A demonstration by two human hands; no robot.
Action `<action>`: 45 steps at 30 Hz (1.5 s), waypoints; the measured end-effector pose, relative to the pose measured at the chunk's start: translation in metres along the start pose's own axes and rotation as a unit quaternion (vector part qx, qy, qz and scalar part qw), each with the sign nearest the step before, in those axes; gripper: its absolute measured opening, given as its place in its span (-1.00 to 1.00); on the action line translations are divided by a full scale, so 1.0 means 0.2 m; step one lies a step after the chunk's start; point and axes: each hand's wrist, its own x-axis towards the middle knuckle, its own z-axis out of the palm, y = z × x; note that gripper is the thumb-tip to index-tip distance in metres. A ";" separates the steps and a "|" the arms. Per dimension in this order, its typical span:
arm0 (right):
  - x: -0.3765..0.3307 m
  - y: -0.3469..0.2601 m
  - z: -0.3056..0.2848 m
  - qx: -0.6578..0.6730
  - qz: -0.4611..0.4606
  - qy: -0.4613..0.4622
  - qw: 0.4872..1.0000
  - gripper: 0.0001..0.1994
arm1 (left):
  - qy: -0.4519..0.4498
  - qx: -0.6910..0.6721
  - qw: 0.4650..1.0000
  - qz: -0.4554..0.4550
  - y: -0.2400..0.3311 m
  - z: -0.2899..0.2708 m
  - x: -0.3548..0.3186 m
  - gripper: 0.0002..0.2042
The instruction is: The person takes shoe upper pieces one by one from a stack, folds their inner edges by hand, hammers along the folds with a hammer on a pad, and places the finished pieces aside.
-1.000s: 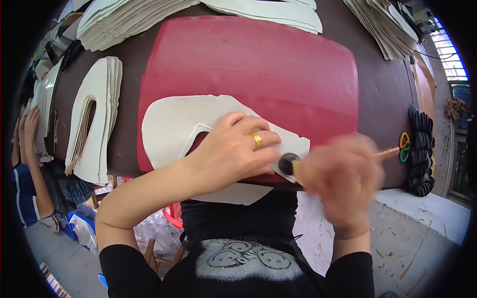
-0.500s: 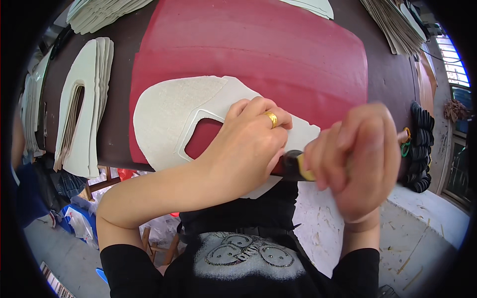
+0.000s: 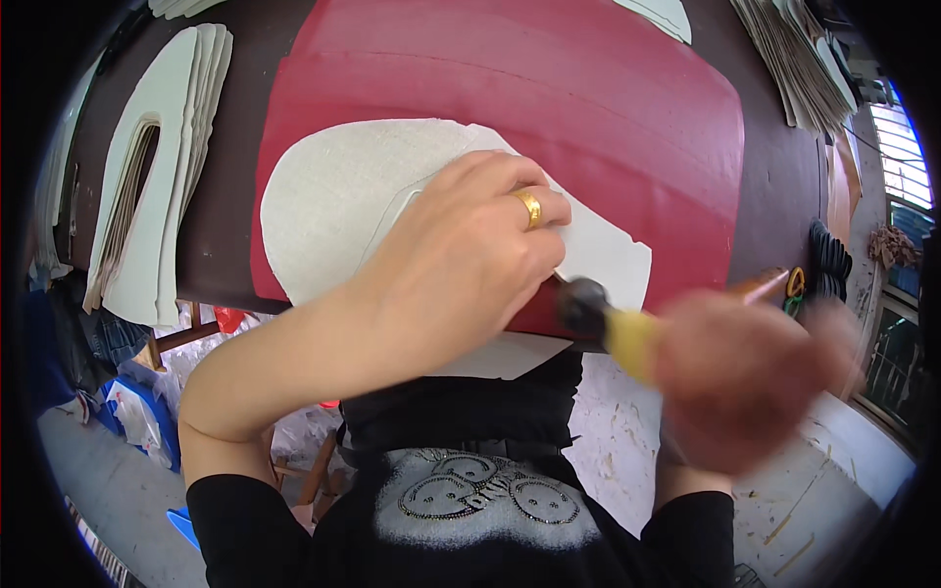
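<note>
White piece (image 3: pixel 333 196) under left hand (image 3: pixel 490 235); near right hand (image 3: pixel 750 382)

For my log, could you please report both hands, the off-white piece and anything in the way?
Left hand on off-white piece. Right hand, blurred, gripping yellow-and-black tool. Piece on red sheet. Left forearm hiding part of it.

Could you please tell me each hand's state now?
Left hand: on the cream piece; grip cannot be told.
Right hand: closed on the yellow-black tool.

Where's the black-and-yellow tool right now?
In the head view, right of centre: the black-and-yellow tool is in the right hand, its black end beside the left hand.
</note>
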 end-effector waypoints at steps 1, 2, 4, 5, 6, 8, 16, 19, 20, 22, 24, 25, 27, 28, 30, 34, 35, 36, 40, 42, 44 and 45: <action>0.00 0.09 -0.02 -0.063 0.066 0.001 0.996 -0.70 | 0.000 0.004 1.000 -0.004 -0.03 -0.02 -0.02 -0.87; 0.02 0.13 -0.03 -0.091 0.098 0.000 0.991 -0.71 | 0.010 0.027 1.000 -0.008 -0.06 -0.04 -0.05 -0.87; 0.05 0.11 -0.05 -0.127 0.129 -0.043 0.983 -0.72 | 0.022 0.043 0.999 -0.008 -0.06 -0.05 -0.06 -0.87; 0.07 0.09 -0.05 -0.133 0.130 -0.063 0.981 -0.72 | 0.025 0.053 0.998 -0.020 -0.02 -0.03 -0.05 -0.88; 0.07 0.07 -0.05 -0.140 0.131 -0.082 0.978 -0.73 | 0.028 0.063 0.997 -0.033 0.00 -0.03 -0.03 -0.89; 0.04 0.14 -0.01 -0.106 0.130 -0.046 0.985 -0.70 | 0.013 0.038 0.999 -0.034 -0.05 -0.06 -0.05 -0.89; 0.11 0.16 0.01 -0.124 0.162 -0.047 0.978 -0.69 | 0.026 0.090 0.995 -0.041 -0.06 -0.11 -0.05 -0.89; 0.13 0.25 0.02 -0.100 0.152 -0.048 0.982 -0.73 | -0.016 0.088 0.996 -0.001 -0.14 -0.15 -0.10 -0.89; 0.15 0.25 0.03 -0.100 0.158 -0.055 0.981 -0.73 | 0.009 0.104 0.994 -0.027 -0.13 -0.15 -0.11 -0.89; 0.17 0.23 0.04 -0.102 0.156 -0.057 0.981 -0.73 | 0.033 0.134 0.989 -0.055 -0.09 -0.15 -0.10 -0.87; 0.17 0.21 0.05 -0.107 0.152 -0.048 0.981 -0.72 | 0.027 0.097 0.994 -0.038 -0.10 -0.17 -0.06 -0.87; 0.18 0.24 0.06 -0.097 0.149 -0.049 0.983 -0.72 | 0.015 0.076 0.997 -0.031 -0.13 -0.18 -0.06 -0.87; 0.19 0.28 0.08 -0.092 0.151 -0.050 0.983 -0.72 | 0.024 0.106 0.994 -0.022 -0.17 -0.21 -0.11 -0.87; 0.20 0.28 0.09 -0.100 0.156 -0.049 0.981 -0.72 | 0.031 0.132 0.991 -0.006 -0.18 -0.22 -0.14 -0.87; 0.23 0.30 0.12 -0.103 0.145 -0.059 0.982 -0.72 | 0.046 0.121 0.991 -0.039 -0.16 -0.20 -0.14 -0.87; 0.25 0.32 0.14 -0.104 0.116 -0.076 0.985 -0.72 | 0.032 0.107 0.993 -0.043 -0.18 -0.25 -0.14 -0.87; 0.27 0.34 0.13 -0.095 0.117 -0.084 0.985 -0.72 | 0.015 0.109 0.994 -0.022 -0.21 -0.27 -0.14 -0.87; 0.28 0.36 0.12 -0.088 0.120 -0.091 0.985 -0.72 | 0.016 0.110 0.994 -0.021 -0.21 -0.25 -0.14 -0.87; 0.29 0.35 0.16 -0.100 0.102 -0.084 0.986 -0.71 | 0.041 0.127 0.990 -0.053 -0.18 -0.25 -0.12 -0.87; 0.28 0.35 0.18 -0.114 0.090 -0.072 0.987 -0.70 | 0.029 0.145 0.989 -0.014 -0.20 -0.28 -0.13 -0.88; 0.29 0.37 0.19 -0.116 0.078 -0.068 0.988 -0.70 | 0.057 0.154 0.984 -0.063 -0.17 -0.25 -0.17 -0.89; 0.30 0.36 0.19 -0.113 0.050 -0.099 0.987 -0.71 | 0.083 0.161 0.977 -0.113 -0.15 -0.23 -0.20 -0.89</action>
